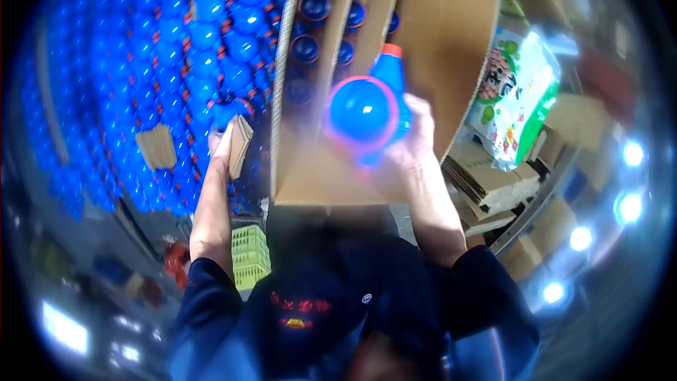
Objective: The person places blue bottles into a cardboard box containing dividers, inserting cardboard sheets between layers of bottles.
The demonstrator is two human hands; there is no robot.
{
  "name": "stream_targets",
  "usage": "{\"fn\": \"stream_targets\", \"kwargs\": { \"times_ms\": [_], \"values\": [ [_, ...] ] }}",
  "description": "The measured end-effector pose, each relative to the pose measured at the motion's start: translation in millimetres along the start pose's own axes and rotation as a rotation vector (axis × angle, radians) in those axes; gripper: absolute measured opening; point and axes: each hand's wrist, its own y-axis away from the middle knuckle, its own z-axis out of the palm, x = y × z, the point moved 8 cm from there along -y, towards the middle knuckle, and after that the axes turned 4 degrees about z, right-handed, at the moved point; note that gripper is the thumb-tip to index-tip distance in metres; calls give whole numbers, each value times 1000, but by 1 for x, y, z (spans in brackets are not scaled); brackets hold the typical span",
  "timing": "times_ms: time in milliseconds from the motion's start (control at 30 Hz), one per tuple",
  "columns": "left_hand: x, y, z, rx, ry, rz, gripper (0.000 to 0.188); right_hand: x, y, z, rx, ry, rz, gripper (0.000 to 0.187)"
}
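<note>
Both forearms extend forward, bare below the elbow, each slanting slightly inward. The bare left hand points forward; its fingers are largely hidden. The bare right hand is bent in a grip, its fingers curled and partly blurred. The hands stand well apart, roughly level with each other.

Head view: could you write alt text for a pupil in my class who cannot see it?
A person's right hand holds blue, orange-trimmed bottles over an open cardboard box with dividers and more blue items inside. The left hand holds folded cardboard beside a large blue stack.
</note>
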Motion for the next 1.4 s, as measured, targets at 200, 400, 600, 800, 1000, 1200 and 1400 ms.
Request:
{"fn": "stream_targets", "kwargs": {
  "times_ms": [200, 400, 600, 800, 1000, 1200, 1400],
  "values": [
    [76, 134, -47, -158, 431, 300, 64, -11, -21, 50, -139, 283, -193, 16],
    [63, 180, -74, -334, 719, 390, 84, 8, -78, 65, 565, 1822, -605, 32],
    [116, 193, -33, -682, 1417, 263, 76, 43, -188, -70, 654, 1932, -149, 37],
    [159, 192, -13, -797, 1567, 189, 68, 75, -211, -130, 729, 1892, 173, 62],
    [201, 246, 37, -891, 1348, 86, 62, 37, -70, 59, 199, 1221, -517, 29],
    [232, 246, 53, -1161, 809, 195, 59, 29, -3, 73, 53, 60, -285, 45],
    [138, -10, 12, -12, -273, 281, 75, -21, -74, -17, 57, -217, -200, 34]
  ]
}}
